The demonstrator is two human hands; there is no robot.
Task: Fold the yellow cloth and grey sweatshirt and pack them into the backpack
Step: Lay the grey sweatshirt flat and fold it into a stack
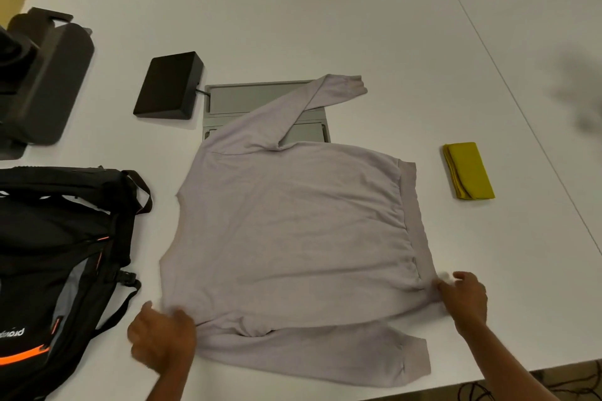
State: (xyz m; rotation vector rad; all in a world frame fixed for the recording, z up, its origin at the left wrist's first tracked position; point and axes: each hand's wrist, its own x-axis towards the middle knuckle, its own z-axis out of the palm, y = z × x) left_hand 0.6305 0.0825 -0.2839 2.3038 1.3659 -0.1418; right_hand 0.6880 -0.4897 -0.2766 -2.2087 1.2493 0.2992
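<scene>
Lying flat, grey sweatshirt (293,231) hem pointing right, collar left, long axis crosswise

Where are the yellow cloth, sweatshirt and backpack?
yellow cloth (469,171): head view, middle of the folded stack.
sweatshirt (293,231): head view, centre of the body.
backpack (49,238): head view, black front panel.

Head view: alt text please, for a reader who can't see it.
Two hands grip a grey sweatshirt spread flat on a white table, left hand at one corner, right hand at the hem. A folded yellow cloth lies right, a black backpack left.
</scene>
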